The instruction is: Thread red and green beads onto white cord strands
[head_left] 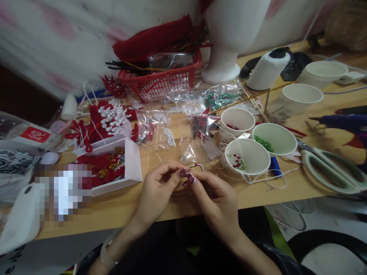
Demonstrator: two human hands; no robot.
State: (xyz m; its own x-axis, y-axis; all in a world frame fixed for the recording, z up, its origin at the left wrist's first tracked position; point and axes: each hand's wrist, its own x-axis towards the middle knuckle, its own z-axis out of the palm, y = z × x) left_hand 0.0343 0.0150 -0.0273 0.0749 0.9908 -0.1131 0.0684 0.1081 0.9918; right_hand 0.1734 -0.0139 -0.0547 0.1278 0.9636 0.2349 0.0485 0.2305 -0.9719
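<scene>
My left hand (pixel 164 181) and my right hand (pixel 210 191) meet at the table's front edge, thumbs and fingertips pinched together. Between them is a short beaded strand (pixel 197 165), its small red, white and green beads curving up past the fingertips. Both hands are closed on it; the part under the fingers is hidden. Just right of my right hand stands a white paper cup (pixel 248 172) holding red, white and green beads. Behind it is a cup of green beads (pixel 263 144), and another cup (pixel 237 114) with dark red beads.
Large scissors (pixel 332 172) lie at the right, near a blue glue gun (pixel 335 121). To the left is a white box (pixel 133 160) of red and gold pieces. Clear bead packets (pixel 169 136) lie ahead, before a red basket (pixel 163 84). White thread (pixel 279 186) trails around the cups.
</scene>
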